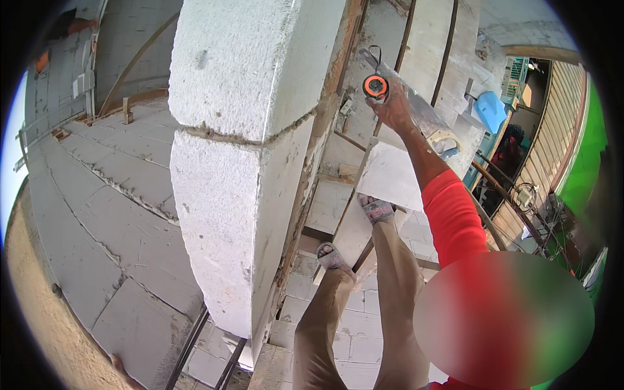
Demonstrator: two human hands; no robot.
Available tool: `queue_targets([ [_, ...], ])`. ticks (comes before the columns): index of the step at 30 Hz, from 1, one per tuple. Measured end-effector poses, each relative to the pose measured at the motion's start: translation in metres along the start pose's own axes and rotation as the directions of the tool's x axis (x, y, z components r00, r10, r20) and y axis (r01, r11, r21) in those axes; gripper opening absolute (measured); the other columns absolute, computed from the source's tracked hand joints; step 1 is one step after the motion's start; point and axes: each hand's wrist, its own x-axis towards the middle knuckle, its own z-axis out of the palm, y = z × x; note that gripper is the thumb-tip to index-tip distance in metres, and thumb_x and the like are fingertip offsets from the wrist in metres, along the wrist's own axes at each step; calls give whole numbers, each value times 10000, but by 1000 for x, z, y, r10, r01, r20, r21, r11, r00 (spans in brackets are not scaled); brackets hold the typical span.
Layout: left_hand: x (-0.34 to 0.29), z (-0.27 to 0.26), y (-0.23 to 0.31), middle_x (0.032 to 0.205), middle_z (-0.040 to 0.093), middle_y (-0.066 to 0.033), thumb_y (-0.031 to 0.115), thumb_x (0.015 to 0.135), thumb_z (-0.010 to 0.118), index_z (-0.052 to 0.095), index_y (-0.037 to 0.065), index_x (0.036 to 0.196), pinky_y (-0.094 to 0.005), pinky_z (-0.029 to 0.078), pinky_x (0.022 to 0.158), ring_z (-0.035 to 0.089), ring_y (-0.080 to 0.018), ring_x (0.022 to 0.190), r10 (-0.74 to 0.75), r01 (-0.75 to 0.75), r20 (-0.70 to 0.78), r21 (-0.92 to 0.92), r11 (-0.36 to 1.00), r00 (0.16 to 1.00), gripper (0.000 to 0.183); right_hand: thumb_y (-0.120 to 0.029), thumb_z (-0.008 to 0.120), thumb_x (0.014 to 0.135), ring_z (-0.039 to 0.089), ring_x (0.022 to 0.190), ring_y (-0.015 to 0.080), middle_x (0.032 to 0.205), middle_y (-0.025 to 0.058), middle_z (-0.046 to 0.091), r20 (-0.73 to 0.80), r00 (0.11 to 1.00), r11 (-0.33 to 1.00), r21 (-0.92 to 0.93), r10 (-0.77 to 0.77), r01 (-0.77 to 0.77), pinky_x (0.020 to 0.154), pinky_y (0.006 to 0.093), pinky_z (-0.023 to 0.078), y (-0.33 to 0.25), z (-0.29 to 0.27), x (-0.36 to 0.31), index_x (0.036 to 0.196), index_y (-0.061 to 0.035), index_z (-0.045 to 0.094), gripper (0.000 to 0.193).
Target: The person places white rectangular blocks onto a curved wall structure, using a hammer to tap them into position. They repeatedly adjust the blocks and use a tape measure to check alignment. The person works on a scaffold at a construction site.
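Observation:
My right hand [394, 112] reaches forward from a red sleeve, its fingers closed round an orange and black tape measure [376, 86]. A black strap loop sticks up from the tape measure's far side. Just right of the hand lies a grey, shiny long piece [422, 97] with a pale ringed end. Left of the hand rises a thick white block column [224, 214] with a rough mortar joint across it. At the lower left, a small skin-coloured bit [117, 363] shows by the wall's edge; it may be a fingertip of my left hand, whose fingers are otherwise hidden.
My sandalled feet [377, 209] stand on planks and a pale board [390, 172]. Grey block walling [123, 214] fills the left side. Dark bars [231, 367] lie at the column's foot. A blue object [489, 110] and tangled rods [520, 208] are at the right.

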Motion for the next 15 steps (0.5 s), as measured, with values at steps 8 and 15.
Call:
queue_targets([
  [8, -5, 7, 18, 1483, 500, -212, 533, 1030, 602, 463, -8, 1539, -436, 440, 1116, 527, -301, 1333, -116, 120, 43, -93, 988, 992, 756, -258, 873, 744, 521, 1225, 430, 1274, 214, 549, 499, 860, 978, 97, 112, -184, 1082, 526, 434, -126, -168, -272, 1331, -38, 533, 713],
  [15, 4, 20, 7, 1063, 576, -97, 388, 996, 753, 552, -56, 1249, -342, 475, 916, 559, -184, 993, 135, -139, -38, -115, 984, 990, 550, -319, 863, 736, 560, 1308, 436, 1340, 226, 581, 867, 492, 971, 48, 76, -235, 1108, 504, 464, -289, -263, -384, 1378, -40, 537, 772],
])
